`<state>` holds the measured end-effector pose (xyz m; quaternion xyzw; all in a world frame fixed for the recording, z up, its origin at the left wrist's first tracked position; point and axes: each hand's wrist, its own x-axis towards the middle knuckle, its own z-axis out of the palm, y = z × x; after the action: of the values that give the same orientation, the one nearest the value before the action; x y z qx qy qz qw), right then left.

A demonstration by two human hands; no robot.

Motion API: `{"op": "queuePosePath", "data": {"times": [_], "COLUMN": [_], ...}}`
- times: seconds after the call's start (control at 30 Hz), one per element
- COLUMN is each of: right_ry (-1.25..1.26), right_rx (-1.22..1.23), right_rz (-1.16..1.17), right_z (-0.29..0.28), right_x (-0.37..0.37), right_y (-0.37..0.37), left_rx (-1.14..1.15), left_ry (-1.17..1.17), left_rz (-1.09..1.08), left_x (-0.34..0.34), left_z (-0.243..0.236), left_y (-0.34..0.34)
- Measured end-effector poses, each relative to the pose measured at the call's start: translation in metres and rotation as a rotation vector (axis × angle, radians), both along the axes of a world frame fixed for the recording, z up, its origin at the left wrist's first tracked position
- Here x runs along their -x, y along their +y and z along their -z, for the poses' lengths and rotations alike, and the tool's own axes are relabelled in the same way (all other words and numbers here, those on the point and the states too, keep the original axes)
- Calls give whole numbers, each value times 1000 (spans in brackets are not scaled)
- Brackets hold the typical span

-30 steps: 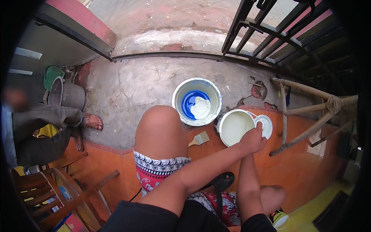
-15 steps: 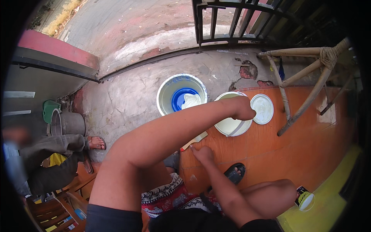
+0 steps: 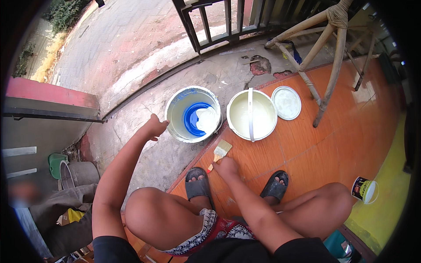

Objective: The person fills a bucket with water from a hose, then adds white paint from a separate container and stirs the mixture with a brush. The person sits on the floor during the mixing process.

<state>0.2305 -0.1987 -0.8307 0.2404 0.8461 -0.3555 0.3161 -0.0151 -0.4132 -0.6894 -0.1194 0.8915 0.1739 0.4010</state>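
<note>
My left hand [image 3: 155, 127] is at the left rim of a white bucket [image 3: 172, 128], its fingers partly stretched and one fingertip at or close to the rim. Inside that bucket is blue paint [image 3: 191, 119] with a thick white blob [image 3: 207, 119] on its right part. My right hand [image 3: 228, 169] is closed on a flat paintbrush [image 3: 222, 148] with pale bristles, a wooden handle and a red end, low over the tiles. To the right of the first bucket stands a second white bucket [image 3: 239, 115] of creamy white paint. Its handle [image 3: 251, 115] crosses over the opening.
A round white lid [image 3: 287, 103] lies beside the second bucket. Bamboo furniture legs [image 3: 322, 90] stand at right, a black metal gate [image 3: 228, 26] at the far side. A grey pail [image 3: 83, 175] and a seated person's leg [image 3: 61, 206] are at left; a small tub [image 3: 365, 190] is at right.
My left hand has swung left from the creamy bucket to the blue-paint bucket's left rim. The creamy bucket's handle now spans its opening. The view has shifted, and my right hand still holds the paintbrush.
</note>
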Motion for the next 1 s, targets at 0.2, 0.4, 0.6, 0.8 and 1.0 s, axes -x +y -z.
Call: {"op": "queuePosePath", "data": {"times": [0.2, 0.4, 0.6, 0.8, 1.0], "right_ry": [-63, 67, 194, 322, 358], "right_rx": [-43, -52, 857, 1047, 1004], "right_rz": [92, 214, 692, 847, 1071], "right_z": [13, 32, -3, -53, -71], "right_x": [6, 5, 53, 150, 145], "right_y": [-3, -12, -16, -12, -15], "left_rx": [-491, -505, -521, -539, -553], "left_ry": [53, 356, 349, 322, 316], "left_rz": [-274, -371, -546, -593, -590], "left_x": [-35, -47, -58, -71, -73], "left_z": [68, 90, 82, 82, 83], "left_y": [-18, -34, -89, -107, -103]}}
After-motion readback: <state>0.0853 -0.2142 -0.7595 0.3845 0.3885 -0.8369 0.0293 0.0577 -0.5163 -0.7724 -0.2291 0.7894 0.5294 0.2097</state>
